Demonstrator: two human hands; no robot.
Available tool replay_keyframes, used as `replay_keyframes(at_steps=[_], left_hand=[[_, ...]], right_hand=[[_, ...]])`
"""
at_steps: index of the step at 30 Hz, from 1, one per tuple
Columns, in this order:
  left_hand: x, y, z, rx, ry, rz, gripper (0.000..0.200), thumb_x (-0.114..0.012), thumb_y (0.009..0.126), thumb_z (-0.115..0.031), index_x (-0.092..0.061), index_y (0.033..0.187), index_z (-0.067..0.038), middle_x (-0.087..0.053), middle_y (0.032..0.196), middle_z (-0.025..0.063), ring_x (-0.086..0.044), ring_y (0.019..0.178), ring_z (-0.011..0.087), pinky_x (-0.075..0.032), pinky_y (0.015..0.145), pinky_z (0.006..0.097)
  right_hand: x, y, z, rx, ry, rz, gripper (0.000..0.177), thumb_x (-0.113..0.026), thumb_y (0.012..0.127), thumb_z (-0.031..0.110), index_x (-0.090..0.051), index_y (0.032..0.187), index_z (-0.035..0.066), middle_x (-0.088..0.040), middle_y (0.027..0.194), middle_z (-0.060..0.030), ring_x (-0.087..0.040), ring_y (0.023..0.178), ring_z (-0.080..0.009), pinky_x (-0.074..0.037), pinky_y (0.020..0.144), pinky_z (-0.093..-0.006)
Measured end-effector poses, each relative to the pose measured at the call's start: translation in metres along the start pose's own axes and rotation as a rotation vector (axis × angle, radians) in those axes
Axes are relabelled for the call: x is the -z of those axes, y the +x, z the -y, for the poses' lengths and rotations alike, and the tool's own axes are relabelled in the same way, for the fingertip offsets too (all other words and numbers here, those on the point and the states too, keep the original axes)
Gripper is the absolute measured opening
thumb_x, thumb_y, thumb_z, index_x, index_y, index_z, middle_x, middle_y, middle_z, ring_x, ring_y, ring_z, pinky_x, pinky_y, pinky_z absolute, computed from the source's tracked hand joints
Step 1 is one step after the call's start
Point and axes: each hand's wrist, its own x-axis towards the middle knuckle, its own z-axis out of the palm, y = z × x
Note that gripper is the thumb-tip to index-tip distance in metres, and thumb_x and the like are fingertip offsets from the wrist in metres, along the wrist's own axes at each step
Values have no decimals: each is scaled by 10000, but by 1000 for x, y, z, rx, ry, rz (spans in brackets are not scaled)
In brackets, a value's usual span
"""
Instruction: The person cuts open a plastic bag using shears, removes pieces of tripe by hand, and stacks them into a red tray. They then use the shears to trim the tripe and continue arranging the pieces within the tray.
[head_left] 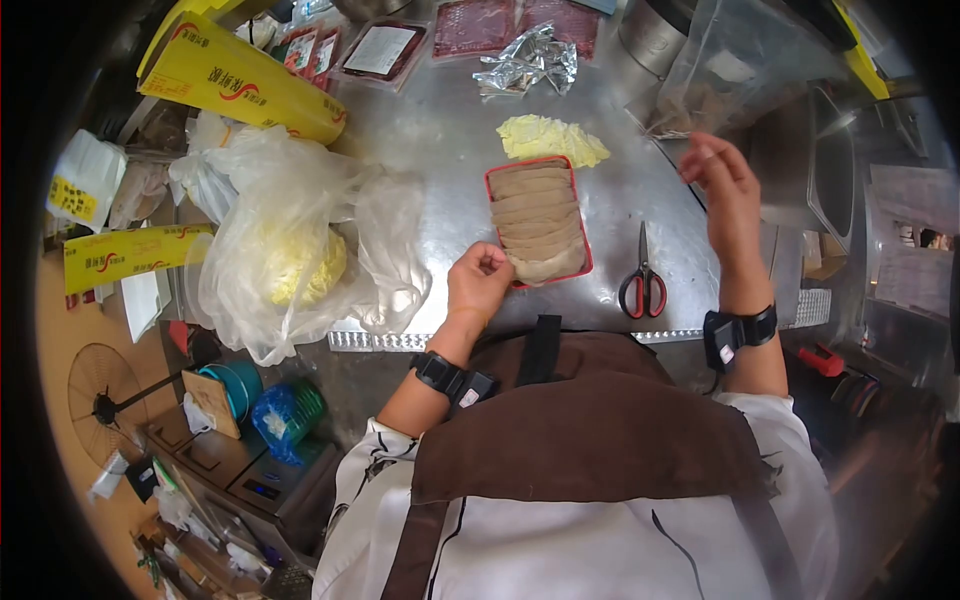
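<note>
A red-rimmed tray (588, 235) lies on the metal table, filled with a row of overlapping grey-brown slices (537, 215) whose kind I cannot make out. At its lower left corner is my left hand (478, 285), with thumb and fingers pinched together. Whether they grip the lowest slice or the rim is hidden. My right hand (722, 180) is raised to the right of the tray, fingers loosely bent and apart, holding nothing. Below it lie scissors (643, 285) with black and red handles. A pale yellow cabbage leaf (552, 140) touches the tray's far side.
Crumpled foil (527, 62) and packs of red meat (382, 50) sit at the back. On the left, a clear plastic bag (375, 240) holds a yellow cabbage (310, 265), beneath a yellow cling-film box (240, 80). Another clear bag (745, 70) and a metal container (805, 165) stand right.
</note>
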Motion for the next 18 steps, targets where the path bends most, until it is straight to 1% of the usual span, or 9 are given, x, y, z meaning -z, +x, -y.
replay_keyframes(at_steps=[2,4,6,8,12,13,14,16,18], left_hand=[[3,-7,-3,48,-164,3,74,-658,846,-47,-638,891,8,-656,746,44,-619,661,108,-514,646,247],[5,-14,-2,70,-279,9,76,-662,850,-40,-634,903,7,-648,752,32,-616,680,104,-517,664,246],[7,-20,2,64,-348,18,84,-670,852,-32,-630,918,2,-643,771,21,-615,711,98,-519,684,244],[4,-21,10,-4,-376,-22,100,-679,851,-27,-625,930,-1,-643,802,19,-607,729,90,-517,689,239],[-2,-22,18,-25,-311,-57,129,-693,842,-26,-608,939,-10,-631,835,14,-589,735,83,-511,693,231],[-5,-23,18,-14,-323,-75,124,-704,832,-42,-606,903,-18,-613,787,1,-559,687,77,-499,661,226],[-7,-24,20,-20,-283,-73,124,-695,841,-37,-599,917,-19,-607,799,0,-559,700,71,-497,664,220],[-10,-24,24,-31,-205,-69,126,-678,860,-25,-584,943,-22,-596,822,-2,-558,724,59,-492,669,208],[-16,-24,24,-46,-208,-128,115,-703,828,-52,-605,885,-32,-590,755,3,-530,663,68,-480,630,221]], right_hand=[[-16,-15,-7,42,-129,99,208,-589,934,126,-652,1100,17,-653,895,-55,-589,789,-132,-476,771,-282],[-47,-36,-9,274,-499,325,174,-633,859,67,-676,1025,40,-646,929,-51,-602,848,-181,-476,804,-331],[-74,-42,-25,667,-700,588,181,-677,780,87,-683,960,64,-640,981,-77,-589,953,-263,-456,868,-400],[-97,-46,-36,821,-773,799,204,-697,735,100,-688,935,60,-635,1031,-68,-549,1056,-273,-414,958,-458],[-122,-49,-55,890,-766,920,237,-706,713,134,-692,938,58,-629,1059,-51,-529,1110,-249,-359,1050,-496],[-123,-47,-59,905,-783,944,239,-706,716,136,-692,941,58,-629,1058,-51,-530,1109,-248,-351,1063,-501],[-124,-46,-61,920,-801,970,241,-705,719,139,-693,945,57,-630,1058,-50,-531,1109,-248,-344,1075,-506],[-124,-44,-64,952,-809,1009,248,-704,715,134,-694,952,61,-627,1064,-49,-531,1115,-249,-342,1076,-509],[-125,-42,-66,993,-828,1023,251,-704,710,131,-696,953,65,-624,1070,-48,-530,1121,-250,-341,1077,-511]])
